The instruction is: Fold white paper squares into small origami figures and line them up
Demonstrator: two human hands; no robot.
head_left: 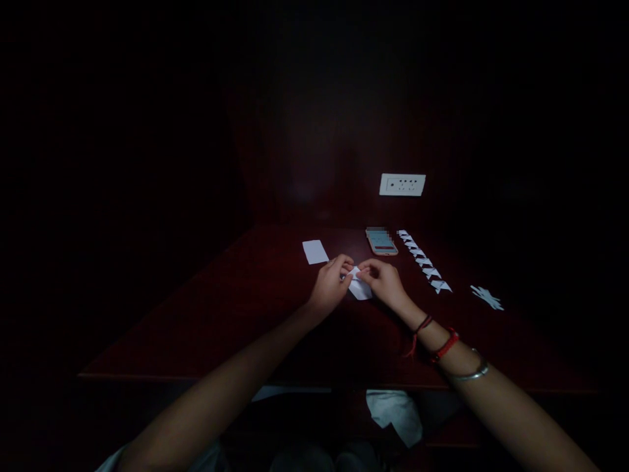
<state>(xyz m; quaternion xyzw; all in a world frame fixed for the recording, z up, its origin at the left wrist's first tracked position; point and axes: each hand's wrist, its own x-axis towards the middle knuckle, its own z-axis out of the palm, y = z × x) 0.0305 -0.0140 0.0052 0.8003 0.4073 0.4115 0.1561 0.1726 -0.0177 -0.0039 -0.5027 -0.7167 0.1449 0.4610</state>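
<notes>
Your left hand (328, 286) and your right hand (387, 283) meet over the dark reddish, glossy table (211, 308), thumbs and fingertips pinching the upper part of a small, partly folded piece of white paper (362, 290) between them. Its lower part shows below your fingers, tapering at the bottom; whether it touches the tabletop, you cannot tell from here.

Just beyond your left hand lies a plain white rectangular paper (315, 252), flat on the table. Past your right hand rests a smartphone with an orange-toned edge (382, 242), its screen lit. To the right of that runs a slanting row of small folded white paper shapes (431, 272) — and, farther right, a loose heap of thin pale strips (487, 297). A white rectangular socket panel (402, 185) sits on the dark wall behind.
</notes>
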